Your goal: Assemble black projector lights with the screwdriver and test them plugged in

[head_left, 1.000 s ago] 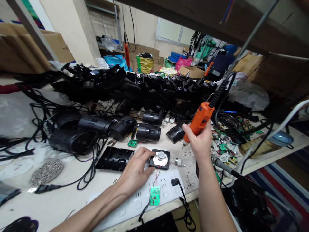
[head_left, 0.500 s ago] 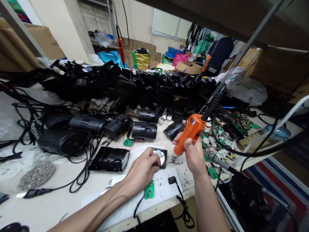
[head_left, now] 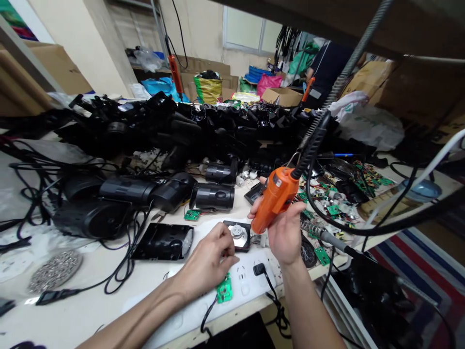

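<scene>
My right hand [head_left: 285, 235] holds an orange electric screwdriver [head_left: 274, 198], its fingers behind the body and its thumb lifted away from it. The tool tilts down to the left, its tip near the right edge of a small black square part [head_left: 242, 245] with a round silvery piece on top. At the part's left edge is my left hand [head_left: 209, 257], fingers curled; what is between them, if anything, is hidden. Just below that hand, a green circuit board [head_left: 224, 290] lies on a white power strip [head_left: 250, 286]. A black housing [head_left: 162, 241] rests to the left.
More black housings [head_left: 212, 196] and tangled cables stand behind. Circuit boards and loose parts [head_left: 334, 208] heap up at right, near a soldering iron [head_left: 330, 237]. A coiled metal hose and black cord rise from the screwdriver. A person [head_left: 329, 68] is in the background.
My left hand has drawn back from the top of the black square part toward its left edge. The screwdriver has shifted left and my right thumb has come off it.
</scene>
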The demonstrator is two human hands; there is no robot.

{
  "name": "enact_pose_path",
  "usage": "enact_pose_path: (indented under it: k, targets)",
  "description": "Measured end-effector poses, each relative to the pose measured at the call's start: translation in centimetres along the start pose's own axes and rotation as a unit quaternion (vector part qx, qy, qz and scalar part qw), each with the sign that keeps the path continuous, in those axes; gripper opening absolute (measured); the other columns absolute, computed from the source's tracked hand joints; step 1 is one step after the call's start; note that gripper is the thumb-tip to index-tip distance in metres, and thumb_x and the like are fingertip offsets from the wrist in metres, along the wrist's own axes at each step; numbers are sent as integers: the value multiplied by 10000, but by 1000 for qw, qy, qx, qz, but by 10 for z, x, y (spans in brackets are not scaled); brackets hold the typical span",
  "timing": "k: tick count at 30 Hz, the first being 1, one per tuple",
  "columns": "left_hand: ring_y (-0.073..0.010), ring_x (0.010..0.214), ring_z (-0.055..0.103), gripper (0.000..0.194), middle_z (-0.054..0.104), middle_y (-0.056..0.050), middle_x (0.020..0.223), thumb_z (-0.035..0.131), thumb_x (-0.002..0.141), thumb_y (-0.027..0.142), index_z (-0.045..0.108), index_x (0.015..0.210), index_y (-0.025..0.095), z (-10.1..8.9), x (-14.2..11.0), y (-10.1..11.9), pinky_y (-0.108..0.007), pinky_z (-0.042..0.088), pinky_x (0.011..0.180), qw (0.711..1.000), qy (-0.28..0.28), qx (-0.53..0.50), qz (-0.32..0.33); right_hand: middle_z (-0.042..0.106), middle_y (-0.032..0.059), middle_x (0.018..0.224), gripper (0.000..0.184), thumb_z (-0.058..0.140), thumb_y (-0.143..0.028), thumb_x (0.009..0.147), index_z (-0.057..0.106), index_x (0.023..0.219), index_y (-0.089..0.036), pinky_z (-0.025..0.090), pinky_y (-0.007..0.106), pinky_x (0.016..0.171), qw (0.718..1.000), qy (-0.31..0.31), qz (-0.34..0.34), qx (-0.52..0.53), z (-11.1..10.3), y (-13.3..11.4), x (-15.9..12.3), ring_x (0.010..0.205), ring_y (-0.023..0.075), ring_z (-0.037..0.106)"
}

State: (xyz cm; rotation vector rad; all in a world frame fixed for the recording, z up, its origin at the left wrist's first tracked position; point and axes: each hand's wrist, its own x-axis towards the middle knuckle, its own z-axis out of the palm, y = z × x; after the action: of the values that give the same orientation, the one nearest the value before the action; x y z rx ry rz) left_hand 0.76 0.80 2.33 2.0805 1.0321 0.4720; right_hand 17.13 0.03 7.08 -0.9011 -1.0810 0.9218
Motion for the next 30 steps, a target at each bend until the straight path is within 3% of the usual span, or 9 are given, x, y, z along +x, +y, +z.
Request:
enact_pose_path:
  k: [5, 8, 10, 13, 15, 18, 30]
  targets:
    - [-159, 735, 562, 137, 532, 1, 810, 633, 769, 271, 535, 699, 207, -7, 0, -3, -297, 469, 689, 996, 58, -62, -2, 584, 13, 636, 673, 304, -787, 827, 631, 850, -199, 470, 298, 510, 998, 42, -14, 46, 10, 1, 0, 542, 163, 570]
    - [-166, 738, 570, 114, 551, 5, 827, 623, 772, 267, 545, 835, 212, -13, 5, -5, -310, 483, 692, 987, 140, -65, -36, 576, -1, 577, 687, 349, -793, 796, 654, 903, -187, 437, 279, 448, 994, 61, -17, 86, 14, -1, 1, 468, 149, 525]
    - [-201, 883, 586, 242, 591, -27, 963, 638, 753, 236, 568, 983, 210, -15, 9, -6, -352, 488, 798, 986, 160, -34, -37, 577, -6, 551, 721, 364, -803, 767, 656, 990, -182, 416, 268, 406, 992, 66, -13, 106, 17, -3, 2, 432, 148, 505]
    - [-252, 1118, 542, 458, 594, -73, 1198, 685, 701, 194, 573, 1145, 207, -13, 17, -6, -421, 424, 980, 992, 128, -7, -7, 589, 0, 534, 719, 387, -789, 746, 660, 1010, -180, 399, 255, 371, 989, 66, -8, 129, 21, -4, 3, 401, 147, 497]
    - [-263, 1169, 527, 474, 602, -84, 1241, 705, 683, 181, 603, 1145, 196, -9, 21, -5, -426, 391, 1027, 995, 97, -11, -1, 595, 5, 520, 671, 413, -752, 749, 670, 984, -178, 401, 253, 370, 988, 66, -6, 137, 22, -4, 3, 394, 148, 499]
    - [-248, 1127, 563, 417, 653, -70, 1184, 714, 683, 172, 649, 1094, 193, -4, 26, -5, -393, 407, 1008, 997, 65, -39, -13, 608, 16, 512, 635, 430, -711, 752, 682, 964, -167, 394, 251, 363, 988, 67, -9, 136, 23, -5, 3, 382, 153, 503]
    - [-241, 1104, 579, 466, 664, -67, 1177, 751, 669, 179, 638, 1120, 200, -3, 26, -8, -363, 413, 981, 994, 57, -74, -54, 623, 22, 523, 634, 448, -730, 733, 692, 913, -173, 408, 267, 372, 989, 58, -10, 137, 23, -3, 3, 399, 168, 527]
